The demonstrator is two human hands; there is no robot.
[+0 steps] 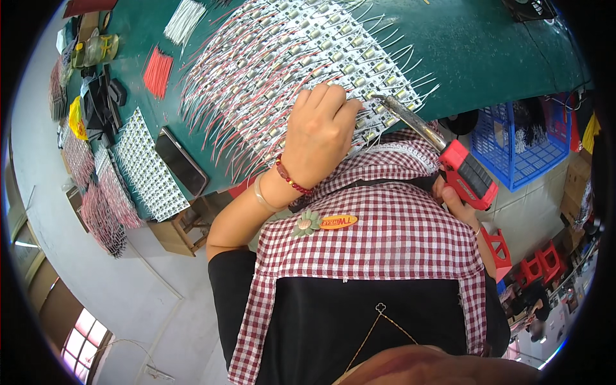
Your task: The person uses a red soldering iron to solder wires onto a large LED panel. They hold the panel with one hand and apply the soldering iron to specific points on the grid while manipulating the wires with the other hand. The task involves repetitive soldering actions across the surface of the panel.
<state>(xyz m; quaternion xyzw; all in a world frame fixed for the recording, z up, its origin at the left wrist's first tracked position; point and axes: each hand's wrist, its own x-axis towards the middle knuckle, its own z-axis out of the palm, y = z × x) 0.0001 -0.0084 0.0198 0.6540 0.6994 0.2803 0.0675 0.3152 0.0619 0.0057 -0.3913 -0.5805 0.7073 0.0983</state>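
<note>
Close in front of me, a large panel of small white circuit boards (359,61) lies on the green table, with rows of red and white wires standing out of it. Over the panel's near part is my left hand (321,131), its fingers curled into a pinch. What lies between those fingertips is hidden by the hand. My right hand (452,200) is wrapped round the red and black handle of a soldering iron (467,174). The iron slants up and left, and its dark tip reaches the boards just right of my left hand. Part of my right hand is hidden behind the handle.
Bundles of white wires (185,20) and red wires (158,72) lie on the green table (475,58). Left are a phone (181,160) and another board panel (149,168). A blue plastic crate (513,144) stands below the table's right edge, with red stools (538,266) beyond.
</note>
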